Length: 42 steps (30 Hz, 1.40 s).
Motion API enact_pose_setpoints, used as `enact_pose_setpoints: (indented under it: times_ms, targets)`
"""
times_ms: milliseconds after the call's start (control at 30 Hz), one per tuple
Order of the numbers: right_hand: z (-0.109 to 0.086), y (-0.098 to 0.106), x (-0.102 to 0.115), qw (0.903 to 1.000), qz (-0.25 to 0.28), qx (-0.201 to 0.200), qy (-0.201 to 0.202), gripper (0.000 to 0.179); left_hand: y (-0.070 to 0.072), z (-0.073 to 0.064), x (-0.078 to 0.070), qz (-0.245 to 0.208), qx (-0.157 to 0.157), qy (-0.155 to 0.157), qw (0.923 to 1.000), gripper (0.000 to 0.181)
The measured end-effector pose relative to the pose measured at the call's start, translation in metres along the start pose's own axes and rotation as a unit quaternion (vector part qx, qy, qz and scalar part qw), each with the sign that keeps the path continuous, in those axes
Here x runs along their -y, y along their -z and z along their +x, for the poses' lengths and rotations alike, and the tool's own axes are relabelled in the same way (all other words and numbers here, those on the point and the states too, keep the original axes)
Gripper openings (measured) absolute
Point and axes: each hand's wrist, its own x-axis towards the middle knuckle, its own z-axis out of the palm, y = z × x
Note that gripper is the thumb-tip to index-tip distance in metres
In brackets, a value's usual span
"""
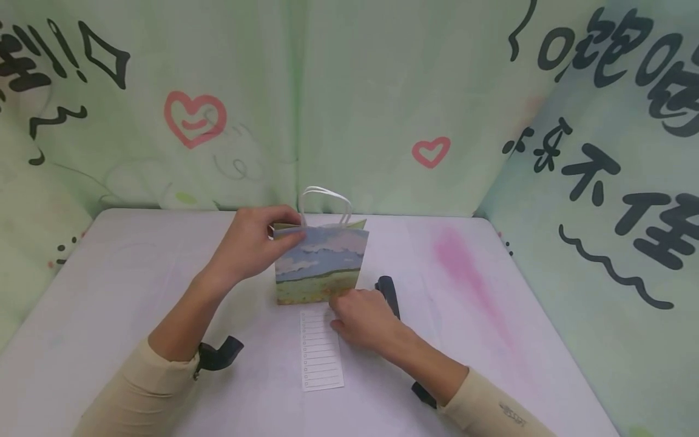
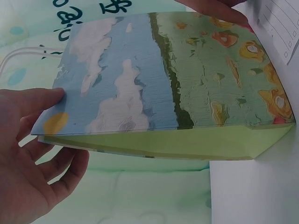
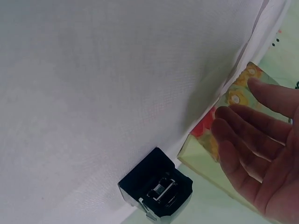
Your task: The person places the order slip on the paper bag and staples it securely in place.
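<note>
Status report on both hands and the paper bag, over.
Left hand pinches the paper bag by its top edge. Right hand near its lower corner, fingers loosely curled. Bag upright. Nearby: lined slip in front, black object beside right hand.

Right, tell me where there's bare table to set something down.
On the white tabletop: right of the black stapler, around the pink smear, and left of the left hand. The middle is crowded: the paper gift bag, checkbox list and right hand bunch beside the stapler.
</note>
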Motion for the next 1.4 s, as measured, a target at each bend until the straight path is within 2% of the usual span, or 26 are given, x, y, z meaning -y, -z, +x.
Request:
enact_pose_setpoints:
  times_ms: [133, 367, 500, 700, 1100, 1400]
  targets:
    - [0.001, -0.002, 0.001, 0.9999, -0.006, 0.008, -0.010, 0.022, 0.000, 0.000, -0.001, 0.000, 0.005, 0.008, 1.0000, 0.017]
    - [0.002, -0.006, 0.004, 0.9975, -0.011, 0.047, -0.051, 0.038, 0.002, 0.001, -0.002, -0.001, 0.017, 0.025, 0.9995, 0.018]
    - [0.003, -0.007, 0.007, 0.9968, -0.010, 0.053, -0.059, 0.041, 0.002, 0.001, -0.002, -0.002, 0.021, 0.030, 0.9993, 0.018]
    - [0.003, -0.010, 0.010, 0.9970, -0.006, 0.042, -0.064, 0.041, 0.002, 0.002, -0.003, -0.003, 0.024, 0.034, 0.9992, 0.017]
    - [0.003, -0.012, 0.013, 0.9960, 0.037, 0.022, -0.078, 0.033, 0.002, 0.002, -0.003, -0.010, 0.025, 0.045, 0.9986, 0.018]
    - [0.005, -0.015, 0.014, 0.9965, 0.025, 0.011, -0.079, 0.034, 0.002, 0.003, -0.002, -0.015, 0.019, 0.035, 0.9991, 0.019]
